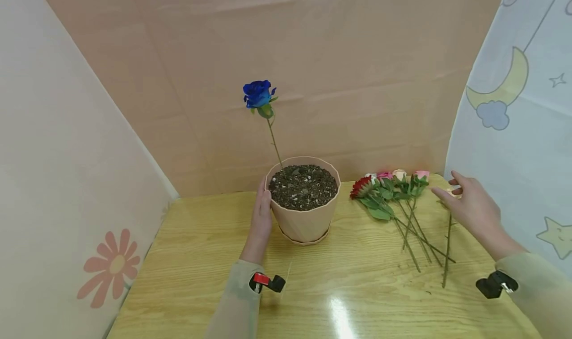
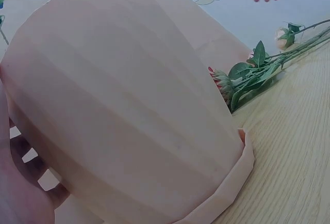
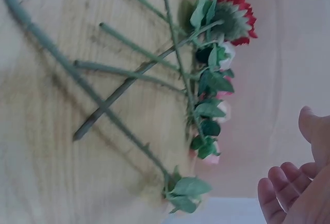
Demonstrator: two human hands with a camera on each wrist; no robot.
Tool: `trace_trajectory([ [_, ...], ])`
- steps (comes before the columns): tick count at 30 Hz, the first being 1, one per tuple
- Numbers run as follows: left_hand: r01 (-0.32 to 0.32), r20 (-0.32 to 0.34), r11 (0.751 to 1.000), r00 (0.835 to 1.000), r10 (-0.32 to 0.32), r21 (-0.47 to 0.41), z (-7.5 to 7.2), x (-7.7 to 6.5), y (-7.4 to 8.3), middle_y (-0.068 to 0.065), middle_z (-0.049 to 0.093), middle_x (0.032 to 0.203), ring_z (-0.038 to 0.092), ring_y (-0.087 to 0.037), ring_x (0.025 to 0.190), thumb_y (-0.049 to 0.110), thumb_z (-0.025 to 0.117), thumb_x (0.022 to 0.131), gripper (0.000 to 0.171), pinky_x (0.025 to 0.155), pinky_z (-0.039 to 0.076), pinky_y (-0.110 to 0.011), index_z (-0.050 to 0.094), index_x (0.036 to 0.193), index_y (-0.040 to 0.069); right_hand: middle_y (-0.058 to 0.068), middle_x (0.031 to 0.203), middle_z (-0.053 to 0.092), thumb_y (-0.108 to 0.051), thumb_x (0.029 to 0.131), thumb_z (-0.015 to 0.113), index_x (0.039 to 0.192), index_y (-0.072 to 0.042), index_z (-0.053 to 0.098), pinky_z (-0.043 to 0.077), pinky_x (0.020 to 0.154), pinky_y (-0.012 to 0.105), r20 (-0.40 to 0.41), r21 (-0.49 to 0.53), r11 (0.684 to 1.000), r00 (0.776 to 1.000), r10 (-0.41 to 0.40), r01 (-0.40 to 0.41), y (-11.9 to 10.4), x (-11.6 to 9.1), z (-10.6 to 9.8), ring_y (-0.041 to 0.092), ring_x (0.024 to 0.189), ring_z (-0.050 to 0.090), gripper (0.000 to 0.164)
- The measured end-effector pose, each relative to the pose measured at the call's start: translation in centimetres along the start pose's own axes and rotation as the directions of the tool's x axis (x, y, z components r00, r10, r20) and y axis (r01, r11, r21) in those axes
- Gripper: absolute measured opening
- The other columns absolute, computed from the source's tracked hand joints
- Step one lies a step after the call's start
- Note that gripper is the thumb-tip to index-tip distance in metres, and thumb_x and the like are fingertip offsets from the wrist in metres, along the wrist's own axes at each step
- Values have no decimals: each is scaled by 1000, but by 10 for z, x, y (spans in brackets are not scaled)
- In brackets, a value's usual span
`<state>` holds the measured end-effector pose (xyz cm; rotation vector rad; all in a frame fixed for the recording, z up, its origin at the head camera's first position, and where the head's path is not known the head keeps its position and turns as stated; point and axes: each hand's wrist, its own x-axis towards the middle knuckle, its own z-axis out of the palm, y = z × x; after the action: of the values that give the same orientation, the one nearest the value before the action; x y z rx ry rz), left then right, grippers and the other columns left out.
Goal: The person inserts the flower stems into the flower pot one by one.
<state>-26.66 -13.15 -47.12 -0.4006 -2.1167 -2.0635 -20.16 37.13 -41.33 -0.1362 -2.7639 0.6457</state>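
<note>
A peach flower pot [image 1: 306,222] full of dark soil stands on a matching saucer [image 1: 304,241]. One blue rose [image 1: 258,95] leans left from the soil, its stem in at the back left. Against the pot's left wall rests my left hand [image 1: 260,212], fingers fairly straight; the left wrist view shows part of them behind the pot [image 2: 124,100]. My right hand [image 1: 475,210] hovers at the table's right, fingers apart, holding nothing. Near it lies a single pale rose [image 1: 448,244], its bloom mostly hidden by the hand; in the right wrist view its leaves [image 3: 188,190] show.
To the right of the pot lies a loose bunch: a red flower [image 1: 361,187], a pink rose [image 1: 421,174], a cream rose [image 1: 399,174] and others, stems crossing toward the front. A peach backdrop [image 1: 313,81] and pale cloth sides [image 1: 514,170] border the wooden table [image 1: 201,279].
</note>
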Motion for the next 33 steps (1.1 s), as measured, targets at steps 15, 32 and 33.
trace_trajectory([
  [15,-25,-9,1000,1000,25,3,1,2,2,-3,17,183,12,-27,169,44,28,121,61,134,12,-59,19,179,26,39,133,61,-51,113,60,163,19,28,55,70,60,18,-20,999,999,43,-43,41,-17,11,57,110,65,91],
  [32,-33,-6,999,999,33,-8,1,2,-1,-6,15,184,12,-29,169,47,28,121,63,134,11,-59,18,179,23,45,129,61,-47,114,58,158,24,30,55,70,62,96,-44,997,993,73,-69,72,-37,30,59,104,68,87],
  [33,-33,-5,999,999,33,-7,1,3,-1,-6,14,184,12,-29,168,47,28,121,63,134,11,-58,17,179,23,45,130,62,-46,114,59,157,25,31,56,69,60,97,-45,996,992,75,-71,73,-38,31,58,102,68,88],
])
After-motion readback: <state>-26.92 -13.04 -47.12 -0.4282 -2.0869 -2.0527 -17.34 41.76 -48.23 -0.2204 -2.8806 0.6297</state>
